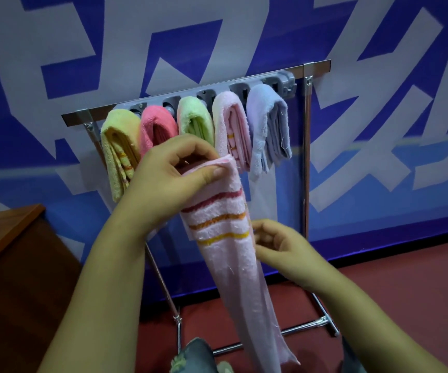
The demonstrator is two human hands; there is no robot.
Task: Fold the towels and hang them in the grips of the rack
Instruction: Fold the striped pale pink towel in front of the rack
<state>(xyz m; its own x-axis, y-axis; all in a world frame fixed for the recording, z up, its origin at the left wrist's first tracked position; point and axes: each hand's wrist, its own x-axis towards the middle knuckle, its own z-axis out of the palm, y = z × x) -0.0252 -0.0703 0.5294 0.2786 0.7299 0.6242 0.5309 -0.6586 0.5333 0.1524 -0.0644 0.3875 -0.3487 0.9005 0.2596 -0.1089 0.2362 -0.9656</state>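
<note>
A pale pink towel (233,265) with red, orange and yellow stripes hangs long in front of the rack. My left hand (169,179) pinches its top edge between thumb and fingers. Lower down, my right hand (279,246) pinches the towel's right edge beside the stripes. Behind them the grey grip strip (284,82) of the rack holds several folded towels: yellow (118,146), hot pink (155,127), green (196,117), light pink (233,125) and lavender (268,122). The rightmost grip stands empty.
The strip sits on a metal bar (190,87) with chrome legs and a floor crossbar (306,325). A brown wooden table (7,232) stands at the left. A blue and white patterned wall is behind, with red floor (405,278) below.
</note>
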